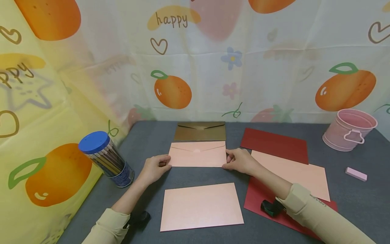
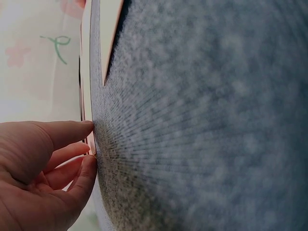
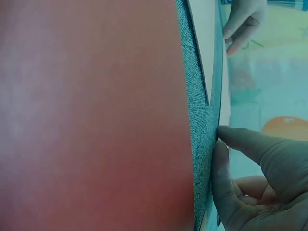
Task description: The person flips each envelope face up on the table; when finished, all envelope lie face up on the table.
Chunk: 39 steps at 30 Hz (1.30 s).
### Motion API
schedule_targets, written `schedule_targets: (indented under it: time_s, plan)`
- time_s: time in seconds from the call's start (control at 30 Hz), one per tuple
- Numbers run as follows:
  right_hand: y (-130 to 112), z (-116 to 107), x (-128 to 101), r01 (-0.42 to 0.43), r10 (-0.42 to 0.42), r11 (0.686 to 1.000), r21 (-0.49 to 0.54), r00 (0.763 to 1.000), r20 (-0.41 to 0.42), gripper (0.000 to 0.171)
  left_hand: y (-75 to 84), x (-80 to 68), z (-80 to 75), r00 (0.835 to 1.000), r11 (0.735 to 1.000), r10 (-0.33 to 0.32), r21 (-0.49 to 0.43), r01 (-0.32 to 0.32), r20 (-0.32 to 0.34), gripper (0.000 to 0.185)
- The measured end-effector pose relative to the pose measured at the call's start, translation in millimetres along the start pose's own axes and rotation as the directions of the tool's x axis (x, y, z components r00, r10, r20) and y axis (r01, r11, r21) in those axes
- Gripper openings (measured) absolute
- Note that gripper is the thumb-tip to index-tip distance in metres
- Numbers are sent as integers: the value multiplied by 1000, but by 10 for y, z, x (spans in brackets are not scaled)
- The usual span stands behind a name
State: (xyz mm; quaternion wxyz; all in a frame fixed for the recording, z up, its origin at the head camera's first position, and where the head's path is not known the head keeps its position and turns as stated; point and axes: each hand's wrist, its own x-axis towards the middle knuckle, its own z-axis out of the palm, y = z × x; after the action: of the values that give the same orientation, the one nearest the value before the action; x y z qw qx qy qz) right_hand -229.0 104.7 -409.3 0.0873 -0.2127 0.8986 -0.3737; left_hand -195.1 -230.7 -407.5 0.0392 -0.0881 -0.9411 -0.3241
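A pale pink envelope point(image 1: 197, 154) lies flap-side up on the grey table point(image 1: 350, 203), just in front of a gold-brown envelope point(image 1: 199, 131). My left hand point(image 1: 165, 162) pinches the pink envelope's left edge, and my right hand point(image 1: 227, 162) pinches its right edge. Both hands rest low on the table. In the left wrist view the left hand's fingertips point(image 2: 89, 161) are curled in against the table surface point(image 2: 202, 134). In the right wrist view the right hand's thumb point(image 3: 240, 142) lies at the table beside a red sheet point(image 3: 96, 120).
A pink sheet point(image 1: 201, 206) lies near the front edge. Red sheets point(image 1: 275, 145) with another pink sheet point(image 1: 294, 173) on top lie to the right. A blue-lidded pencil jar point(image 1: 105, 158) stands left; a pink bucket point(image 1: 350, 129) and a pink eraser point(image 1: 355, 174) are right. A fruit-print curtain point(image 1: 213, 67) hangs behind.
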Motion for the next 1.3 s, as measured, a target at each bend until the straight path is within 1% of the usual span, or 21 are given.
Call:
schedule_targets:
  time_s: [0.17,0.23,0.3,0.37,0.43,0.47,0.5,0.57,0.6,0.63,0.73,0.8,0.9,1.0,1.1,1.2,1.3]
  plan:
    - [4,10,3,4,-4,1000,-10,1000,1,64,-8,11,12,1000,1000,2,20,-3,18,9]
    - [4,7,1,6,-6,1000,-15,1000,0,63,-14,6,11,1000,1000,1,22,-1,16,14]
    - [0,-1,-2,5,-5,1000,-16,1000,1,62,-26,1,7,1000,1000,16,27,-16,14,20]
    - [1,-7,-8,11,-11,1000,-18,1000,0,61,-34,1,2,999,999,43,29,-43,18,16]
    - [3,-12,-15,14,-14,1000,-18,1000,-1,61,-40,3,-4,997,997,76,32,-77,31,5]
    - [4,-15,-20,14,-14,1000,-16,1000,0,62,-39,1,-9,996,996,84,30,-85,38,10]
    - [7,-17,-25,16,-16,1000,-16,1000,-1,63,-35,-3,-15,995,996,87,24,-88,47,15]
    - [15,-25,-42,13,-13,1000,-12,1000,0,64,-23,-19,-29,995,997,74,16,-75,64,14]
    - [16,-32,-53,6,-6,1000,-7,1000,-2,65,-13,-32,-37,996,998,57,7,-57,72,17]
    - [17,-37,-66,-1,1,1000,0,1000,-2,66,-3,-46,-43,996,999,33,-8,-33,80,26]
    - [22,-58,-108,-8,8,1000,17,1000,-5,66,35,-92,-55,994,999,-10,-31,13,113,55]
    - [24,-67,-138,-14,14,999,34,1000,-7,66,64,-123,-52,990,997,-32,-65,41,140,62]
    - [28,-79,-189,-10,10,999,50,1000,-10,65,106,-182,-37,983,991,-22,-127,46,185,69]
    - [25,-83,-249,7,-6,998,64,1000,-16,64,158,-263,-27,968,984,3,-174,42,253,75]
    - [15,-77,-315,48,-46,995,89,999,-19,65,209,-354,-25,945,987,31,-159,22,325,80]
    - [4,-60,-386,89,-89,989,120,996,-9,64,245,-438,-24,915,991,80,-129,-31,396,86]
    - [-22,-41,-459,114,-117,987,114,993,14,65,268,-514,-25,873,987,149,-120,-104,465,91]
